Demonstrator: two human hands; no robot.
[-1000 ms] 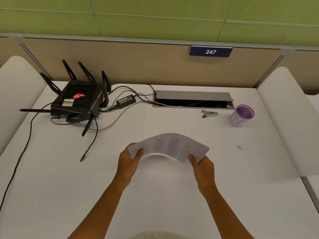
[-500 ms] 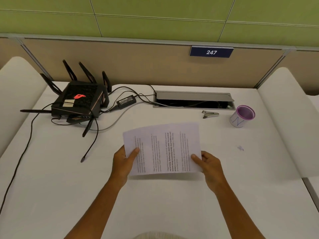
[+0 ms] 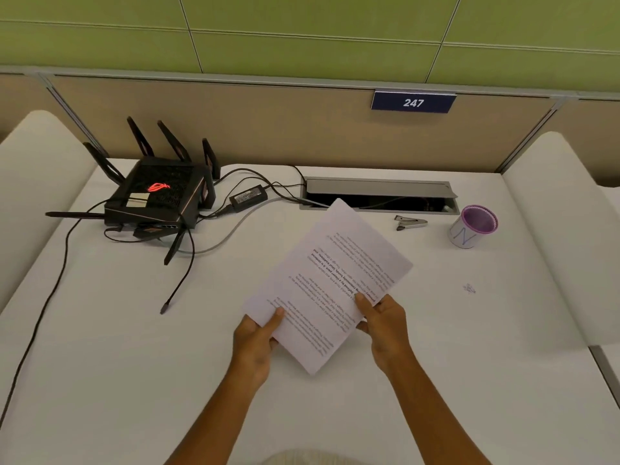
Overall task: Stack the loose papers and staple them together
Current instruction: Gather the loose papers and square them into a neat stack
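Left hand (image 3: 252,344): closed on the near-left edge of the papers (image 3: 330,283), thumb on top, fingers beneath. Right hand (image 3: 385,325): pinching the near-right edge of the same papers, thumb lying over the printed text. Papers: one printed sheaf, turned diagonally, far corner pointing at the cable hatch (image 3: 379,194), held above the white desk (image 3: 134,347); whether the near corner touches the desk cannot be told. Stapler (image 3: 411,223): small, metal, on the desk beyond the papers, near the hatch, untouched. Cup (image 3: 473,226): purple-rimmed, right of stapler. Router (image 3: 157,199): black, antennas raised, far left, cables trailing.
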